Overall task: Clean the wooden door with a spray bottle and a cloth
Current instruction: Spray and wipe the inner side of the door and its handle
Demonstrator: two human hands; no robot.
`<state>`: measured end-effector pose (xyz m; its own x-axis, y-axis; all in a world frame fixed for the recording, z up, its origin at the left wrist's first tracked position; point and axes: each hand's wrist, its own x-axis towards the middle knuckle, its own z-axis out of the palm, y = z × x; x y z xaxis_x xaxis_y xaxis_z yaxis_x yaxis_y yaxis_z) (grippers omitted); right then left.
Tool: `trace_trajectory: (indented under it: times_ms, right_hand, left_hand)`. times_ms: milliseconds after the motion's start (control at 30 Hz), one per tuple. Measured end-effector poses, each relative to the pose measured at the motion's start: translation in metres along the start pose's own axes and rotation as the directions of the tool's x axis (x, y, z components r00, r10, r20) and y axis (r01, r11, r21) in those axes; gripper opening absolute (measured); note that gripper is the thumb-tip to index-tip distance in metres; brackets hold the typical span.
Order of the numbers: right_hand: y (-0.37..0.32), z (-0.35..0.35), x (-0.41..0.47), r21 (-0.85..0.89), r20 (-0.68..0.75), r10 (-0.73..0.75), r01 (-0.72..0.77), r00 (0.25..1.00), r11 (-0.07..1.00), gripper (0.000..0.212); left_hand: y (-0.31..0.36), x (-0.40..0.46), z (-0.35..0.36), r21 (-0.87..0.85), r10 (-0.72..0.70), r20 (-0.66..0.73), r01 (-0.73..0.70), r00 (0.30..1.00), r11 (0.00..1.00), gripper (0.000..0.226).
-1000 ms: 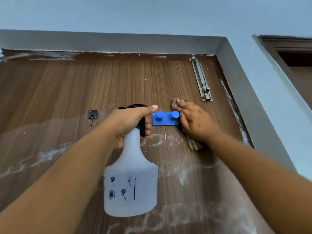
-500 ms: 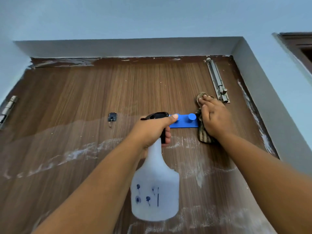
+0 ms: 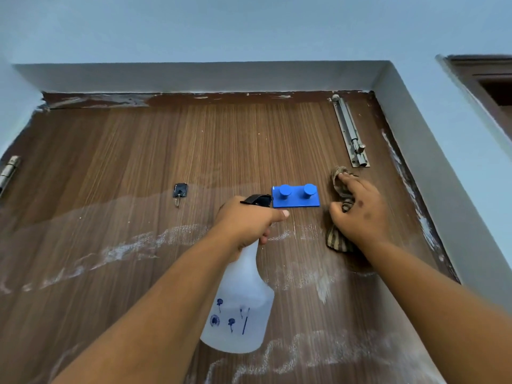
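Note:
The wooden door [image 3: 155, 151] fills the view, streaked with white foam across its lower half. My left hand [image 3: 246, 220] grips the neck of a translucent white spray bottle [image 3: 239, 309] with a black trigger head, its nozzle toward the door near a blue double hook [image 3: 296, 196]. My right hand [image 3: 360, 214] holds a brown striped cloth [image 3: 339, 241] against the door, right of the blue hook and just below the metal bolt [image 3: 350, 133].
A small black hook [image 3: 180, 191] sticks to the door left of the bottle. A hinge [image 3: 9, 169] shows at the far left edge. The grey door frame [image 3: 432, 173] runs close along the right, with pale blue wall above and another dark frame [image 3: 487, 87] at far right.
My right hand has slid the cloth rightward, away from the blue hook toward the bolt. The view has shifted so the door's left side and hinge now show.

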<state>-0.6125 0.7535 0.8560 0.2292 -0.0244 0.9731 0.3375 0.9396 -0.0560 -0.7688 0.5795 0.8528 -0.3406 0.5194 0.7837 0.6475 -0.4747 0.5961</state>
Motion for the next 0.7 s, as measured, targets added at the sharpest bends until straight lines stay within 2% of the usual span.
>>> trace_trajectory:
  times_ms: [67, 133, 200, 233, 267, 333, 367, 467, 533, 600, 700]
  right_hand:
    - [0.002, -0.002, 0.002, 0.12, -0.044, -0.004, 0.009, 0.999, 0.993, 0.053]
    - [0.002, -0.006, 0.007, 0.252, -0.149, 0.135, -0.095, 0.98, 0.963, 0.049]
    - [-0.004, -0.004, 0.01, 0.31, -0.151, 0.25, -0.195, 0.956, 0.931, 0.049]
    - [-0.01, 0.0, 0.009, 0.301, -0.092, 0.212, -0.175, 0.973, 0.937, 0.049]
    - [-0.018, 0.006, 0.006, 0.24, -0.019, 0.094, -0.087, 0.995, 0.967, 0.049]
    - [-0.032, 0.019, -0.006, 0.065, 0.145, -0.122, 0.114, 0.982, 0.991, 0.055]
    - [-0.035, 0.022, -0.012, 0.009, 0.174, -0.135, 0.135, 0.975, 0.991, 0.059]
    - [-0.033, 0.018, -0.046, -0.083, 0.135, -0.135, 0.147, 0.982, 0.986, 0.061]
    - [-0.033, 0.013, -0.076, -0.153, 0.18, -0.273, 0.301, 0.945, 0.941, 0.058]
    - [-0.027, 0.01, -0.082, -0.148, 0.228, -0.389, 0.427, 0.893, 0.892, 0.053]
    - [-0.025, 0.007, -0.058, -0.1, 0.208, -0.36, 0.386, 0.909, 0.917, 0.046]
  left_hand:
    - [0.0, 0.001, 0.001, -0.099, -0.066, 0.079, 0.073, 0.995, 0.992, 0.026]
    - [0.001, 0.003, 0.003, -0.201, -0.099, 0.134, 0.125, 0.986, 0.972, 0.026]
    - [0.0, 0.005, 0.003, -0.26, -0.097, 0.129, 0.128, 0.987, 0.957, 0.027]
    - [-0.002, 0.006, 0.003, -0.267, -0.095, 0.128, 0.127, 0.987, 0.955, 0.028]
    - [-0.006, 0.008, 0.004, -0.265, -0.096, 0.132, 0.129, 0.986, 0.955, 0.03]
    - [-0.015, 0.009, 0.006, -0.252, -0.097, 0.149, 0.133, 0.984, 0.959, 0.03]
    - [-0.02, 0.009, 0.007, -0.249, -0.093, 0.158, 0.131, 0.983, 0.96, 0.029]
    - [-0.026, 0.011, 0.007, -0.285, -0.064, 0.169, 0.111, 0.983, 0.952, 0.032]
    - [-0.026, 0.012, 0.007, -0.29, -0.047, 0.171, 0.096, 0.984, 0.952, 0.034]
    - [-0.026, 0.012, 0.008, -0.296, -0.041, 0.173, 0.091, 0.984, 0.951, 0.034]
    - [-0.028, 0.011, 0.006, -0.302, -0.047, 0.188, 0.104, 0.981, 0.948, 0.034]
